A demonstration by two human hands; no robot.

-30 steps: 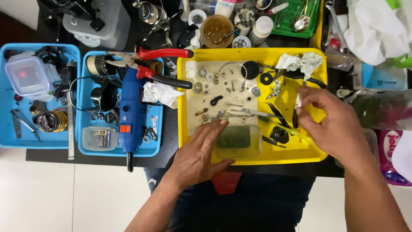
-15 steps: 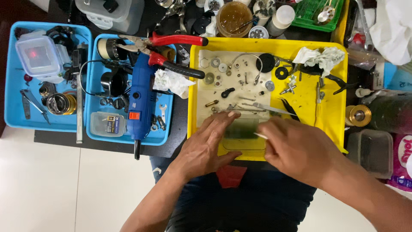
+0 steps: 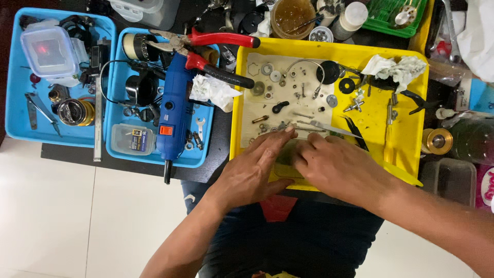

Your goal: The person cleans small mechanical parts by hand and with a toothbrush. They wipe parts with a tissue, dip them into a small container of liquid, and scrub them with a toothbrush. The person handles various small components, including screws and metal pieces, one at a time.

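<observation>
Looking down from the head camera: left hand (image 3: 254,172) lying flat, fingers spread, over the near edge of a yellow tray (image 3: 406,128), right hand (image 3: 337,167) just beside it, palm down, fingers curled over a small clear greenish container (image 3: 284,167) set at the tray's near side, between the two hands. Both touching or covering that container; impossible to tell whether either actually grips it. Hands close together, fingertips nearly meeting above the container. Farther in on the tray, a pale sheet (image 3: 288,95) scattered with small washers, screws and metal parts, a thin curved wire among them; a pair of tweezers (image 3: 329,128) lying just beyond the fingertips. At the tray's far right, crumpled white tissue (image 3: 393,67). Left of the tray, on the dark counter (image 3: 221,139), a blue tray (image 3: 116,154) carrying a blue power drill (image 3: 172,108) and red-handled pliers (image 3: 216,38), with another wad of tissue at its right edge. Farther left, a second blue tray (image 3: 15,128) holding a clear lidded box (image 3: 46,51) and a metal reel part. Beyond the yellow tray, a jar of amber liquid (image 3: 293,15).
</observation>
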